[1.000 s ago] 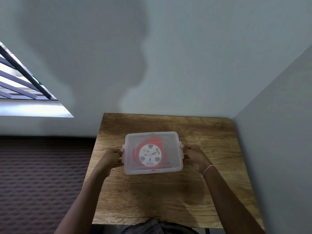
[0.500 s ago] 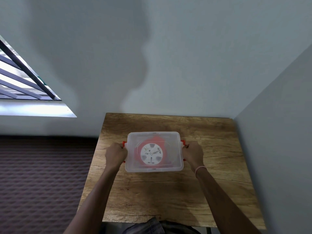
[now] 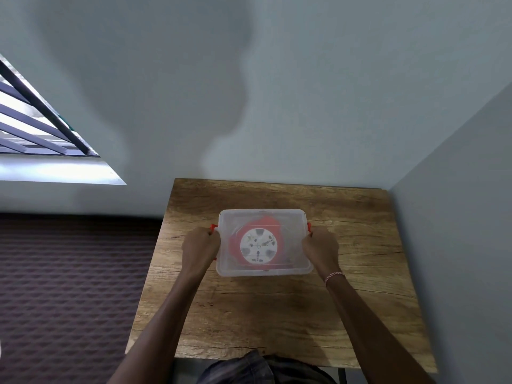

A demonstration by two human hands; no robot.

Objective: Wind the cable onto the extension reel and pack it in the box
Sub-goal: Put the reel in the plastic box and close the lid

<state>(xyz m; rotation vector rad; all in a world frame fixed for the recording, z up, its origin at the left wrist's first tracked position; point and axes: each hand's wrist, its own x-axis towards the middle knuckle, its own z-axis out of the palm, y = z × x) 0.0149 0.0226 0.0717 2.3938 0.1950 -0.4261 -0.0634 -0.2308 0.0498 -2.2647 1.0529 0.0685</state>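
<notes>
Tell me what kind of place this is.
Probably a plain room in a home or small office, at a corner. A small wood-grain table stands against pale blue-grey painted walls, a window with dark bars sits to the left, and dark patterned carpet covers the floor.

We see a clear, frosted box (image 3: 264, 268) with small red clips (image 3: 212, 226) at its ends, and through its lid a red reel (image 3: 257, 245) with a white round face marked by grey patches. Our table (image 3: 277, 314) is warm brown with dark wood-grain streaks, the walls (image 3: 304, 92) are pale blue-grey, and the floor (image 3: 69, 286) is dark purple-brown in a repeating diamond pattern. A pink-and-white bracelet (image 3: 333, 277) bands the right wrist, and the window bars (image 3: 36, 120) are dark grey.
</notes>
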